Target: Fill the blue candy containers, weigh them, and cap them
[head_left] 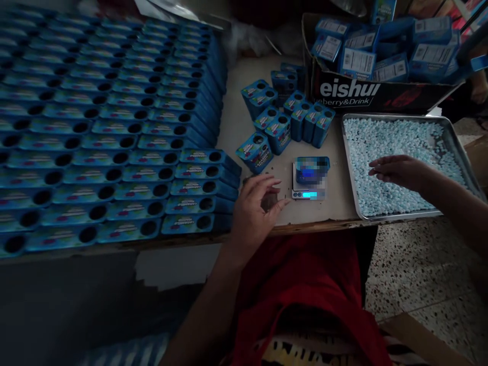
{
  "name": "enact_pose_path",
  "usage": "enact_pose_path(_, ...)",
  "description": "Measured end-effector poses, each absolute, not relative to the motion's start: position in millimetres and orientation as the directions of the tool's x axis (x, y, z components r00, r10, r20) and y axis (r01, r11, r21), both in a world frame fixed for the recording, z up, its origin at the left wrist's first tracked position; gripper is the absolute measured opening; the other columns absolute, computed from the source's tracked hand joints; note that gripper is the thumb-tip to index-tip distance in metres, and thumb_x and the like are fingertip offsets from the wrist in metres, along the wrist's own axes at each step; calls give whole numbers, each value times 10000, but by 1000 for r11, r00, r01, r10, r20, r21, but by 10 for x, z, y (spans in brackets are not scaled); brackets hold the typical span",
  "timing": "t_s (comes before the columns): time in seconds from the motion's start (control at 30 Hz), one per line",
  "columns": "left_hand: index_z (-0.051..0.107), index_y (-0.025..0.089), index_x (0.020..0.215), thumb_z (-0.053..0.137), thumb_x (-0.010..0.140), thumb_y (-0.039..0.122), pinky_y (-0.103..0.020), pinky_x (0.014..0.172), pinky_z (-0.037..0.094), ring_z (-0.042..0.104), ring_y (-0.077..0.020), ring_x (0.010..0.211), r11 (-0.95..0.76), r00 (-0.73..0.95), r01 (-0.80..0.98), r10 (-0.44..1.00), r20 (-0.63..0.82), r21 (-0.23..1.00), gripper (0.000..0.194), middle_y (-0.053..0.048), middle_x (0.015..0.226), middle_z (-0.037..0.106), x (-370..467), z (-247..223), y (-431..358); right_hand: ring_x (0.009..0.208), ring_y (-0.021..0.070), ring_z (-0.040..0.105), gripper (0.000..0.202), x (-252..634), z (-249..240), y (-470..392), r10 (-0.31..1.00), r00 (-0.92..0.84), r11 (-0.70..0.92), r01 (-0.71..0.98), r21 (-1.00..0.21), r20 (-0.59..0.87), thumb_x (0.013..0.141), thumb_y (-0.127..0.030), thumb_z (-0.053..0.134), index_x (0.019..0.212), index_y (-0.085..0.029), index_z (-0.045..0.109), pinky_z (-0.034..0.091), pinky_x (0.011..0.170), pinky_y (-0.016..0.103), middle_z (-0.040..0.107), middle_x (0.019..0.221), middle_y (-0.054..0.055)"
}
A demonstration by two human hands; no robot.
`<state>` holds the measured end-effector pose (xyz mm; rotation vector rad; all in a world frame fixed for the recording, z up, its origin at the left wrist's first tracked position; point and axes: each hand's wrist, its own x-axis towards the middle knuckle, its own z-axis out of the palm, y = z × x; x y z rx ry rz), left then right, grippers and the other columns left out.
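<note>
My left hand (261, 201) hovers over the table edge with its fingers curved and apart, holding nothing. Just right of it stands a small digital scale (304, 195) with a lit display and a blue candy box (310, 172) on top, partly blurred out. Over a metal tray (358, 206) of small pale blue and white candies (385, 188), my right hand (394, 169) is held with its fingers pressed together. What those fingers hold, if anything, is hidden. One blue box (256, 152) stands behind my left hand.
Long rows of blue boxes with round openings (114, 175) fill the table's left side. Several more boxes (305, 114) stand behind the scale. A black carton (324, 96) heaped with blue boxes is at the back right. Part of another person's hand (479, 91) shows at the far right.
</note>
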<state>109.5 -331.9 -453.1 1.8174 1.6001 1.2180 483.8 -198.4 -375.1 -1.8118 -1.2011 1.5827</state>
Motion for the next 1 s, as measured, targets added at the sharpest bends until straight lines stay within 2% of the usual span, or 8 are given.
enact_pose_path(0.07,676,242,1239,781,920,310,-427,963,683,761,-214,1007,-232,-74,552,943,325,801,342,-89,1350,653,1104,-4493,-3317,634,112,634,52,4664,-3702,-1954,825,-151,-468,358,-808,-544,901,-151,817,920,-150,769,568,595,226,766,839,86)
enact_pose_path(0.23,658,279,1282,773,918,316,-444,956,683,772,-240,1041,-171,-127,589,946,299,790,384,-81,1339,663,1021,-4395,-3373,622,124,602,280,4091,-3509,-1782,815,-410,-195,472,-860,-410,904,-412,857,853,-172,721,506,580,264,718,761,56)
enact_pose_path(0.43,662,298,1273,811,903,334,-471,980,674,767,-267,1070,-202,-92,635,939,333,746,401,-61,1227,717,999,-4314,-3363,620,132,571,338,3706,-3445,-1705,779,-531,5,538,-843,-334,897,-495,841,819,-201,694,470,566,267,697,712,36)
enact_pose_path(0.67,659,270,1301,808,921,317,-505,1002,649,755,-285,1105,-236,-93,623,924,370,746,411,-62,1235,729,972,-4255,-3176,595,117,549,309,3513,-3373,-1799,791,-515,53,595,-802,-331,907,-435,836,789,-197,679,435,565,254,657,662,8)
enact_pose_path(0.77,641,233,1344,864,866,277,-567,1098,578,685,-354,1265,-284,-19,695,911,412,660,529,-107,1314,721,1204,-4187,-2960,606,116,550,315,3504,-3314,-1783,814,-493,23,555,-831,-307,894,-441,840,807,-193,666,437,572,249,659,687,9)
enact_pose_path(0.83,617,221,1398,898,816,247,-614,1195,477,573,-407,1420,-321,121,766,923,366,556,648,-146,1445,665,1481,-4098,-2796,603,116,540,289,3569,-3266,-1743,842,-453,-46,481,-875,-293,890,-418,822,823,-195,652,428,562,247,653,707,11)
enact_pose_path(0.93,676,170,1297,796,872,132,-572,1134,515,609,-402,1378,-343,315,848,939,136,404,444,-177,1382,693,1836,-3878,-2601,572,125,505,208,3753,-3226,-1676,878,-375,-168,341,-925,-298,873,-359,732,806,-204,612,385,515,248,619,692,13)
enact_pose_path(1.0,703,169,1211,730,911,93,-497,1036,577,681,-363,1268,-308,299,879,951,83,363,311,-154,1278,732,1846,-3658,-2513,577,144,509,190,3854,-3267,-1645,883,-346,-227,274,-935,-316,851,-359,659,762,-213,575,369,496,257,619,696,35)
